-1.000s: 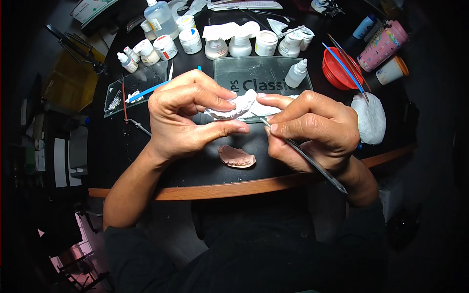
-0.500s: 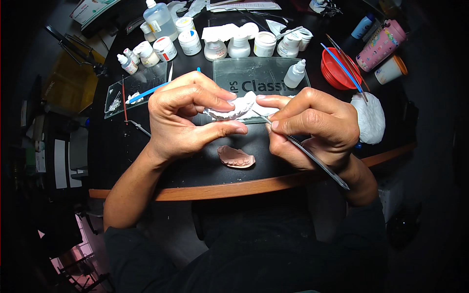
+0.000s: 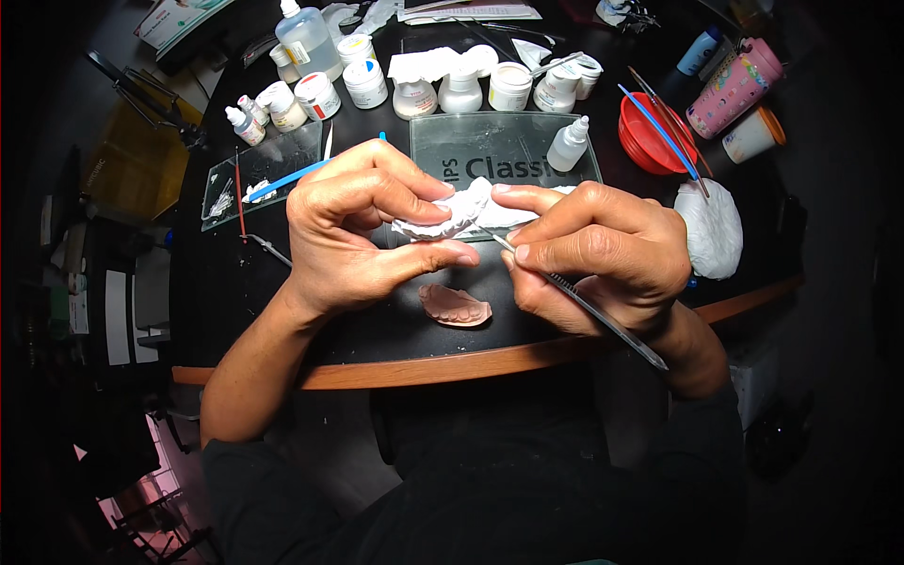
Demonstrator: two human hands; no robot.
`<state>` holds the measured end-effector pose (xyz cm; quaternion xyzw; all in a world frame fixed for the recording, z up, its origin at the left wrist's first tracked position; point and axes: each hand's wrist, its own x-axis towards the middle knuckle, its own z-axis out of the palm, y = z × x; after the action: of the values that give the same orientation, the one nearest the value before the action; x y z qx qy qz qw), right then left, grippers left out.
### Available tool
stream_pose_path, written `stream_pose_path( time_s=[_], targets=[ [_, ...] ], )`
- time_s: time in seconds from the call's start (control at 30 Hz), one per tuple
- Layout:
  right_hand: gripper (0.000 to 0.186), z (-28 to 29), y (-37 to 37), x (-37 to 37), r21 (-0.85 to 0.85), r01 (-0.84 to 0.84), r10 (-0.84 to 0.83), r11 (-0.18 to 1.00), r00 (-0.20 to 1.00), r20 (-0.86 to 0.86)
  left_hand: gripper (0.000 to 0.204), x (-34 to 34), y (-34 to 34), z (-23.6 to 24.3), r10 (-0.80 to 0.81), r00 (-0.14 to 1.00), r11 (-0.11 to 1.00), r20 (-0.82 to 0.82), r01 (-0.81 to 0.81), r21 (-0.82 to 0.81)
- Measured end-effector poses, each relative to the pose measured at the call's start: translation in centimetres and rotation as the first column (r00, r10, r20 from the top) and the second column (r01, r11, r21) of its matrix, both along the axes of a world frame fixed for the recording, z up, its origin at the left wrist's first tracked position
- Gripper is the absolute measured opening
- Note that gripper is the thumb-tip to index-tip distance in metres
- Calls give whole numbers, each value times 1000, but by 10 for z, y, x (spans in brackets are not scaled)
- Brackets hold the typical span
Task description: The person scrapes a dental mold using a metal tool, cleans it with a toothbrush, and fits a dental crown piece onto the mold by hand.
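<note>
My left hand (image 3: 344,226) is closed on a white dental cast (image 3: 441,222), pinched between the thumb below and the fingers above. A slim metal carving tool (image 3: 603,315) sits in my right hand (image 3: 603,245), held like a pen. Its thin tip points at the right part of the cast's tooth row; whether it touches cannot be made out. The right index finger reaches toward the cast's raised end. Below the hands, a pinkish partial dental cast (image 3: 455,306) lies on the black table.
Behind the hands lies a glass slab (image 3: 499,141) bearing a dropper bottle (image 3: 568,143) and white tissue. Several jars (image 3: 365,84) line the back. A smaller glass plate (image 3: 221,184) with a blue-handled brush is at left; a red bowl (image 3: 650,155) and white pad (image 3: 714,231) at right.
The carving tool's tip has shifted slightly down and left along the cast. The cast has tilted a little in my left hand, whose grip stays.
</note>
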<state>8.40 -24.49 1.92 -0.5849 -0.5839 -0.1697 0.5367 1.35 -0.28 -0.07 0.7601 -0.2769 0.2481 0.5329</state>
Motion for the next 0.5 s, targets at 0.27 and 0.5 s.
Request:
stream_pose_path(
  time_s=[0.27,0.5],
  targets=[
    [12,1,-2,0,-19,-7,7,1000,1000,0,36,-1,0,-4,10,997,998,-78,-15,-59],
    [11,0,-3,1,-6,-15,15,1000,1000,-17,35,-1,1,-4,-3,996,998,-94,-4,-67]
  ],
)
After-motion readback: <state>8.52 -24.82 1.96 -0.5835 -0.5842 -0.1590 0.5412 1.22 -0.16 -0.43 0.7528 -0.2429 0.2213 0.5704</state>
